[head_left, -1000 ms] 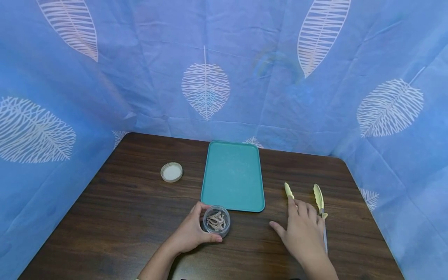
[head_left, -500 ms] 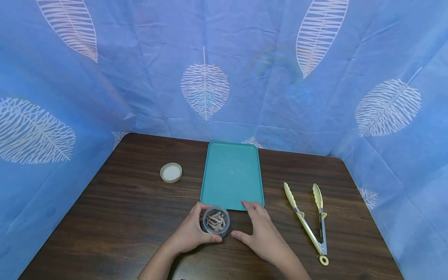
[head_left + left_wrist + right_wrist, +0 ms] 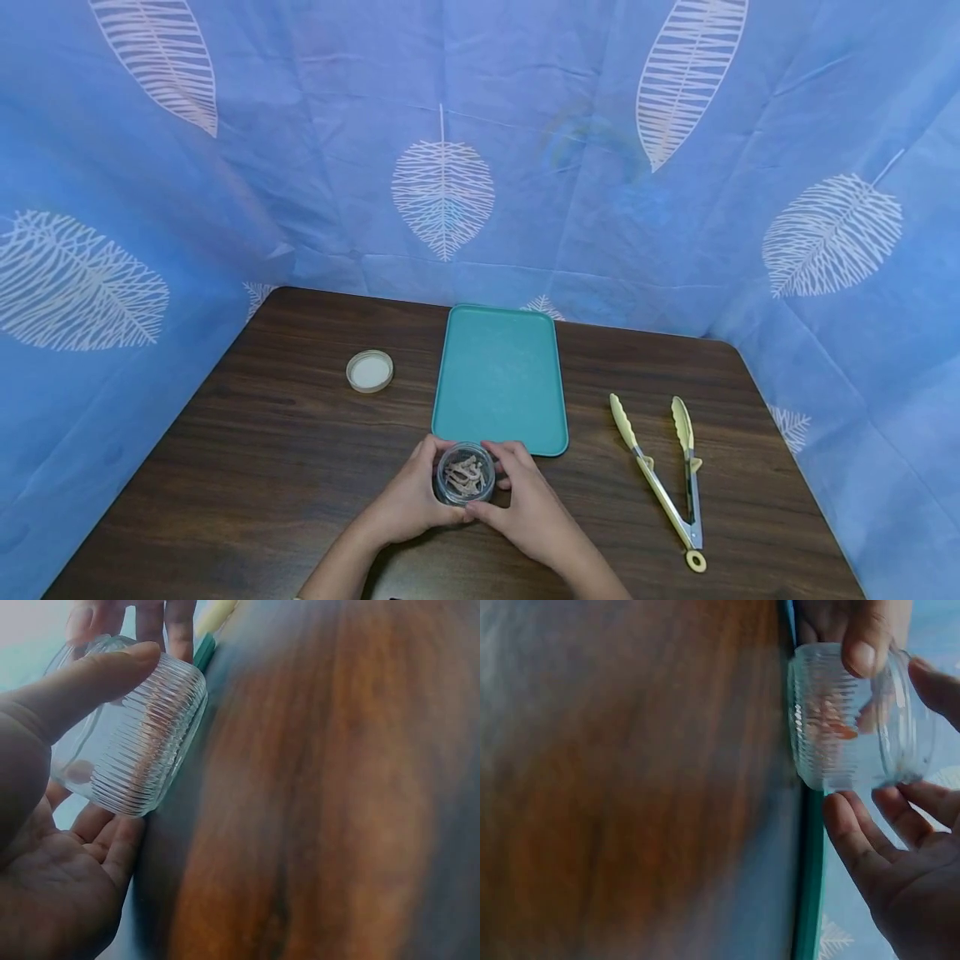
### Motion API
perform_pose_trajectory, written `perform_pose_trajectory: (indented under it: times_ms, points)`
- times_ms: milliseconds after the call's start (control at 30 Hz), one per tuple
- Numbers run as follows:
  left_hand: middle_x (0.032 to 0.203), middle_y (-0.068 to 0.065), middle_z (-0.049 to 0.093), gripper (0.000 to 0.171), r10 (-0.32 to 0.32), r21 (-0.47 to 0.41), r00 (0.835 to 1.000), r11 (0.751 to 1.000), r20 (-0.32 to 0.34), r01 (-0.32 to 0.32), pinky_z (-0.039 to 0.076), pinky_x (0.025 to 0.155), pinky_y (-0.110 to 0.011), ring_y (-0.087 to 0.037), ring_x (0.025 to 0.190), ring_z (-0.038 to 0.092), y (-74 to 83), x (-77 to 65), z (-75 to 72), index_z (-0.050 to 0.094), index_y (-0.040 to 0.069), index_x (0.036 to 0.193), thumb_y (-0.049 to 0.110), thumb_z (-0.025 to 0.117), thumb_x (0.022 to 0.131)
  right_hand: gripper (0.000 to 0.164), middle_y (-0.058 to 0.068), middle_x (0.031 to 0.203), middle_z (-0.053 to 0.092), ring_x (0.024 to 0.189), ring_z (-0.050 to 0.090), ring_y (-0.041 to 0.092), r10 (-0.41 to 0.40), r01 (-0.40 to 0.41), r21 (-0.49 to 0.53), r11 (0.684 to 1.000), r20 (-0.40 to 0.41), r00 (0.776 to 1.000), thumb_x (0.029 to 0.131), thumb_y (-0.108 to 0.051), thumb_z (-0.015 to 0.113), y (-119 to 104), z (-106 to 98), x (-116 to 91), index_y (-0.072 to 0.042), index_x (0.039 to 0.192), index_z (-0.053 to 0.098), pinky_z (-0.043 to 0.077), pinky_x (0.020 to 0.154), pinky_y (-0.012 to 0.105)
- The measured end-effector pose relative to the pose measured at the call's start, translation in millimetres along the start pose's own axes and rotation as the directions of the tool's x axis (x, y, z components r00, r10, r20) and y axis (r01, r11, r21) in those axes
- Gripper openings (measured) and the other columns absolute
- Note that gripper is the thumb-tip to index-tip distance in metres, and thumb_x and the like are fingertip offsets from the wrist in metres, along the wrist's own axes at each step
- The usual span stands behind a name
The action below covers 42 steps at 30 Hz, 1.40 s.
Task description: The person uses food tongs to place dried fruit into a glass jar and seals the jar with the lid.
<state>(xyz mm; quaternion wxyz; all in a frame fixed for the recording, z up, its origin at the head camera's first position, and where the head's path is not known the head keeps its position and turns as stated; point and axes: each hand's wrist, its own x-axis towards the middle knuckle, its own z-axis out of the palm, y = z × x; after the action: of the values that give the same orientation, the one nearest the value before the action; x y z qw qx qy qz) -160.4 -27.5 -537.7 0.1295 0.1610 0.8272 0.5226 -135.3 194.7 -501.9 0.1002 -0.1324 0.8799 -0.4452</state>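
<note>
A ribbed clear glass jar [image 3: 131, 761] stands upright on the table just in front of the tray, its mouth uncovered. Thin pale brownish strips [image 3: 466, 477] lie inside it. My left hand [image 3: 405, 506] grips the jar from the left, thumb along its near side and fingers behind. From the right, my right hand [image 3: 531, 510] holds the same jar near the rim, its thumb meeting the left thumb in front. In the right wrist view, the right fingertips [image 3: 841, 814] are at the glass wall. The jar [image 3: 810, 712] appears sideways there.
A teal tray [image 3: 498, 379] lies behind the jar. Tongs [image 3: 667, 500] with pale yellow tips lie spread on the right. To the left of the tray is a round lid [image 3: 370, 372] with a white inside. A blue leaf-patterned cloth [image 3: 525, 167] surrounds the dark wooden table [image 3: 262, 483].
My right hand has left the tongs on the table and moved left to the jar, taking hold of its right side. The left hand has kept its grip, with the jar in place.
</note>
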Motion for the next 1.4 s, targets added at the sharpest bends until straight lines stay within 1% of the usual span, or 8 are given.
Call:
perform_pose_trajectory:
  times_ms: [133, 267, 433, 600, 767, 1067, 1233, 1400]
  points:
    - [0.144, -0.013, 0.056, 0.089, -0.011, 0.004, 1.000, 1.000, 0.008, 0.011, 0.048, 0.111, -0.045, -0.027, 0.132, 0.059, 3.4, 0.3, -1.8, 0.048, 0.009, 0.145, 0.029, 0.101, 0.076, 0.084, 0.004, 0.142, 0.055, 0.122, 0.062, 0.020, 0.015, -0.015, -0.001, 1.000, -0.032, 0.999, 0.090, -0.033, 0.091, 1, 4, 3, -0.011, 0.160, 0.049, 0.058, 0.098, 0.032]
    - [0.143, -0.013, 0.056, 0.088, -0.010, 0.022, 1.000, 1.000, 0.007, 0.010, 0.048, 0.111, -0.047, -0.027, 0.132, 0.059, 7.3, -0.2, -2.4, 0.049, 0.009, 0.143, 0.026, 0.102, 0.075, 0.086, 0.005, 0.145, 0.054, 0.124, 0.063, 0.021, 0.014, -0.014, -0.010, 1.000, -0.030, 0.999, 0.088, -0.031, 0.093, 1, 6, 5, -0.011, 0.160, 0.050, 0.058, 0.099, 0.033]
    - [0.138, -0.014, 0.057, 0.087, 0.000, 0.073, 1.000, 0.997, -0.013, 0.000, 0.050, 0.109, -0.047, -0.027, 0.127, 0.060, 13.2, -1.5, -0.2, 0.050, 0.007, 0.140, 0.024, 0.103, 0.072, 0.086, 0.005, 0.155, 0.053, 0.133, 0.063, 0.024, 0.028, -0.028, -0.002, 1.000, 0.010, 1.000, 0.090, -0.031, 0.091, 2, 5, 6, -0.011, 0.161, 0.047, 0.059, 0.101, 0.035]
    - [0.135, -0.013, 0.058, 0.088, 0.000, 0.110, 1.000, 0.994, -0.023, 0.002, 0.051, 0.107, -0.049, -0.026, 0.125, 0.061, 16.8, -2.7, 1.8, 0.051, 0.006, 0.140, 0.026, 0.103, 0.072, 0.088, 0.010, 0.158, 0.052, 0.125, 0.066, 0.025, 0.070, -0.070, 0.005, 0.998, 0.056, 0.996, 0.093, -0.033, 0.089, 2, 2, 5, -0.011, 0.164, 0.043, 0.061, 0.094, 0.033]
    - [0.137, -0.012, 0.057, 0.087, -0.002, 0.103, 1.000, 0.995, -0.005, 0.003, 0.051, 0.105, -0.049, -0.025, 0.126, 0.061, 12.0, -3.8, 0.6, 0.050, 0.008, 0.144, 0.033, 0.100, 0.077, 0.088, 0.011, 0.157, 0.053, 0.124, 0.067, 0.025, 0.075, -0.074, -0.010, 0.997, 0.070, 0.995, 0.092, -0.034, 0.089, 2, 2, 5, -0.010, 0.164, 0.042, 0.061, 0.092, 0.032]
    - [0.142, -0.010, 0.059, 0.094, 0.035, 0.124, 0.993, 0.991, 0.112, -0.048, 0.054, 0.108, -0.048, -0.030, 0.130, 0.063, 9.4, -9.5, -24.7, 0.049, 0.012, 0.156, 0.037, 0.098, 0.081, 0.086, 0.013, 0.155, 0.053, 0.127, 0.067, 0.028, 0.085, -0.086, 0.011, 0.996, 0.072, 0.994, 0.093, -0.027, 0.089, -2, 2, 5, -0.010, 0.162, 0.042, 0.062, 0.094, 0.032]
    - [0.143, -0.005, 0.061, 0.083, 0.068, 0.159, 0.987, 0.983, 0.145, -0.091, 0.053, 0.112, -0.049, -0.029, 0.133, 0.063, -2.0, -11.4, -39.6, 0.055, 0.017, 0.151, 0.041, 0.096, 0.083, 0.086, 0.012, 0.155, 0.053, 0.129, 0.067, 0.028, 0.102, -0.103, 0.006, 0.995, 0.072, 0.992, 0.092, -0.028, 0.090, -4, 2, 4, -0.013, 0.163, 0.042, 0.061, 0.096, 0.033]
    - [0.147, -0.008, 0.061, 0.079, 0.029, 0.147, 0.989, 0.988, 0.145, -0.050, 0.054, 0.111, -0.049, -0.032, 0.134, 0.063, -12.2, -11.7, -58.6, 0.055, 0.017, 0.152, 0.039, 0.094, 0.086, 0.088, 0.012, 0.154, 0.054, 0.120, 0.070, 0.026, 0.117, -0.118, -0.001, 0.993, 0.073, 0.990, 0.091, -0.031, 0.090, -3, 3, 4, -0.014, 0.163, 0.042, 0.062, 0.093, 0.035]
